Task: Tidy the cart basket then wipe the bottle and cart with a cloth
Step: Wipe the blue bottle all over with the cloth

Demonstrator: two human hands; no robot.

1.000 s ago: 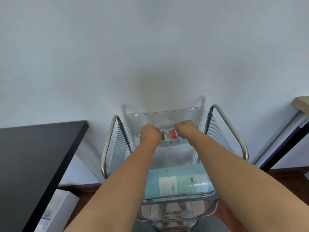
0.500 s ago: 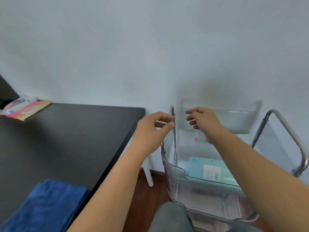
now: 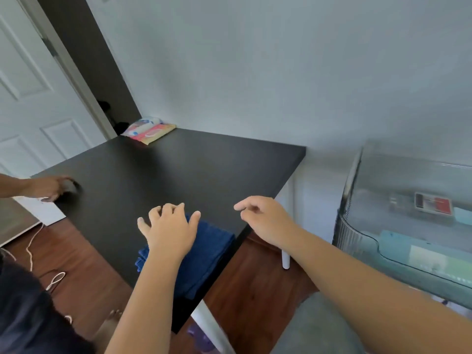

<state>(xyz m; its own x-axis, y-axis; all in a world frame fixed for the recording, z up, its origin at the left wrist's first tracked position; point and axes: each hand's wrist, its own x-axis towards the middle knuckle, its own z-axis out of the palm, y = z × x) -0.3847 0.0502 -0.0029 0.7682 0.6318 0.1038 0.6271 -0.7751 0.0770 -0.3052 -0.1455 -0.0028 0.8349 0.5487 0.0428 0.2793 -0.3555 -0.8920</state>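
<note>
While my left hand [image 3: 169, 232] hovered spread over the blue cloth [image 3: 204, 254] on the bench [image 3: 178, 169], my right hand [image 3: 264, 221] hung loosely curled, holding nothing.

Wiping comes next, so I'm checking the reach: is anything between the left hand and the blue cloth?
Nothing visible. The left hand is open right over the folded blue cloth at the black table's near corner; the right hand hangs beside it, empty.
</note>
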